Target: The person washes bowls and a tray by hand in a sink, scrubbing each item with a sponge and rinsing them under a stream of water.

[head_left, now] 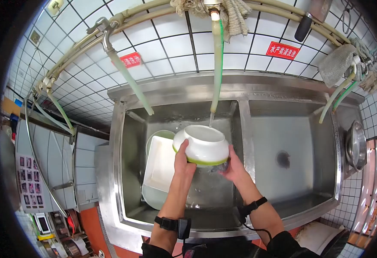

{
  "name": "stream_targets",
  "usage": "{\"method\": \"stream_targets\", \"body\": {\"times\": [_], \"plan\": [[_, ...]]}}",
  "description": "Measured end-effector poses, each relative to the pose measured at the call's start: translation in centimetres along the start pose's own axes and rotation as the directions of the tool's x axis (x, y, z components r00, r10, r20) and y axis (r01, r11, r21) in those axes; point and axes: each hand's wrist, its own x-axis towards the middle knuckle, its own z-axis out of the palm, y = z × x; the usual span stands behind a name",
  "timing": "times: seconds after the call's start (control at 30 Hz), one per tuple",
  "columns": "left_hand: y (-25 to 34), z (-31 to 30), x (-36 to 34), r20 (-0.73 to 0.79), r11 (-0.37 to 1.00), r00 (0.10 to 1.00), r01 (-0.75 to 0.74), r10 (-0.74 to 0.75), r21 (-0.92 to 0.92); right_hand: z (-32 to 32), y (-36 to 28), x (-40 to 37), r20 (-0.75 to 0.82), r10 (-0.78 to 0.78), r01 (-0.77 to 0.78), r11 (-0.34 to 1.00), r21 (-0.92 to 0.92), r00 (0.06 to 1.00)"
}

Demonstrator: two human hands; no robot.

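Note:
A white bowl with a green rim [203,148] is held upside down over the left sink basin, its base facing up. My left hand [183,160] grips its left side, with the thumb on the outer wall. My right hand [235,165] is closed on the bowl's right side, and its fingertips are partly hidden under the rim. Water runs from the middle hose [216,73] just behind the bowl. Left of the bowl, a white rectangular tray [159,165] leans on other pale dishes [153,198] in the basin.
A steel divider [246,137] separates the left basin from the right basin [291,185], where a drain shows. Another hose [130,81] hangs at the left. Steel bowls [357,146] stand on the right ledge. A cleaver handle [303,28] hangs from the wall pipes.

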Motion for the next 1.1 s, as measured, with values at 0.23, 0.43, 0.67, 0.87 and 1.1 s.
{"method": "stream_targets", "body": {"times": [0.23,0.43,0.67,0.87,1.1], "plan": [[0.6,0.7,0.5,0.068,0.981,0.985,-0.163,0.157,0.103,0.0,1.7,-0.3,-0.198,-0.625,0.505,0.747,-0.431,0.755],[0.4,1.6,-0.7,0.096,0.956,0.969,-0.243,0.229,0.166,4.3,2.2,5.3,-0.092,-0.87,0.613,0.412,-0.675,0.484],[2.1,1.7,-3.3,0.219,0.86,0.963,-0.24,0.154,0.451,7.3,-5.8,9.4,0.258,-0.271,0.371,0.744,-0.555,0.928],[1.3,1.5,-3.0,0.23,0.831,0.955,-0.278,0.186,0.482,9.4,-1.7,2.9,0.474,-0.783,0.753,-0.01,-0.658,0.404],[2.2,1.6,-1.9,0.226,0.839,0.942,-0.325,0.248,0.436,3.8,2.3,-4.3,0.47,-0.691,0.73,0.124,-0.672,0.549]]}}
